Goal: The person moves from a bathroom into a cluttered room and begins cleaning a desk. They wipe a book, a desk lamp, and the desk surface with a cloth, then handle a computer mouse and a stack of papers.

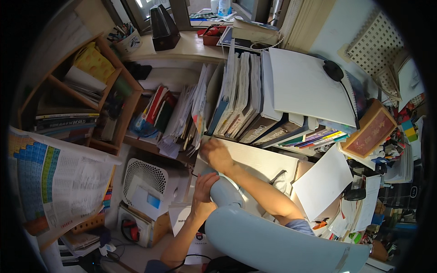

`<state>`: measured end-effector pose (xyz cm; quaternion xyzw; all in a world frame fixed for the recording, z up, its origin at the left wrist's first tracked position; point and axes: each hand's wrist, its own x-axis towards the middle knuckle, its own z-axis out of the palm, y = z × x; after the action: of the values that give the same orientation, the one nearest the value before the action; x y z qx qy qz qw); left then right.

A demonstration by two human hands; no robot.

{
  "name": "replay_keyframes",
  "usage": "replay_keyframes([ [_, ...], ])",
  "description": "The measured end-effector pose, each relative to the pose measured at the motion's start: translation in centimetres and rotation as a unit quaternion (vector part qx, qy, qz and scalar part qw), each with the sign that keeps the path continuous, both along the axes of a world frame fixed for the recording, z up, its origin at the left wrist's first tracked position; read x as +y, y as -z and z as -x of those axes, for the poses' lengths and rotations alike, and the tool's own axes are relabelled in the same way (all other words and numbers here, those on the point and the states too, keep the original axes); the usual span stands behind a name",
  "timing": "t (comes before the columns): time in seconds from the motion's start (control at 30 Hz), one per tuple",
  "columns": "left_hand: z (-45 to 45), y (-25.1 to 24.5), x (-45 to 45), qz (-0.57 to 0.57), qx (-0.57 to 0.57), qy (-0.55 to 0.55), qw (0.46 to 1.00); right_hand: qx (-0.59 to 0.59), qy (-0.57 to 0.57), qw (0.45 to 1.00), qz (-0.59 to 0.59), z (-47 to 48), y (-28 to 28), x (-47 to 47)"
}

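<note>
My left hand (205, 191) lies against the end of a pale blue-grey rounded object (222, 191), possibly part of a lamp; its fingers are bent over the edge, and whether they grip it is hidden. Beyond it, my right hand (215, 153) is blurred above the left end of a pale desk (251, 155), close to the row of books and binders (242, 95). What the right fingers touch cannot be made out. A long blue-grey curved panel (286, 235) crosses the view below the right forearm.
A white perforated basket (145, 181) stands at the left, near a wooden shelf unit (131, 109). Loose white paper (322, 184) lies on the right side of the desk. A large white pad (307, 85) rests on the binders, with a black round-headed device (333, 70) on it.
</note>
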<state>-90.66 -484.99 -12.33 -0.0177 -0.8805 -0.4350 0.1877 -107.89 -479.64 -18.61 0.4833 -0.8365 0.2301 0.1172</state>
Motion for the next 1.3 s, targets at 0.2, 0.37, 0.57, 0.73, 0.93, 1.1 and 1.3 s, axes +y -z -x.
replay_keyframes([
  [0.2,0.1,0.8,-0.2,-0.012,-0.006,0.013,1.000,0.017,-0.008,1.000,0.003,0.1,0.2,1.8],
  [0.37,-0.3,1.9,-0.8,-0.010,-0.011,0.012,1.000,0.035,0.114,0.993,-0.022,-1.3,-0.3,7.0],
  [0.57,-0.1,0.7,0.5,-0.001,0.005,-0.015,1.000,-0.039,0.160,0.984,-0.064,-1.4,0.4,6.0],
  [0.73,-0.3,1.9,-0.3,0.033,0.014,0.000,0.999,0.011,0.034,0.990,0.133,-0.3,0.5,1.9],
  [0.93,0.5,0.3,-0.4,0.050,0.033,0.014,0.998,-0.016,0.252,0.965,0.070,-2.2,1.6,14.1],
  [1.1,1.8,-1.1,0.2,-0.092,0.005,-0.008,0.996,-0.006,0.433,0.898,0.084,-2.2,0.2,17.1],
  [1.3,-2.2,13.2,-6.7,0.180,-0.073,-0.053,0.980,-0.014,0.186,0.961,0.206,-3.6,0.7,7.3],
])
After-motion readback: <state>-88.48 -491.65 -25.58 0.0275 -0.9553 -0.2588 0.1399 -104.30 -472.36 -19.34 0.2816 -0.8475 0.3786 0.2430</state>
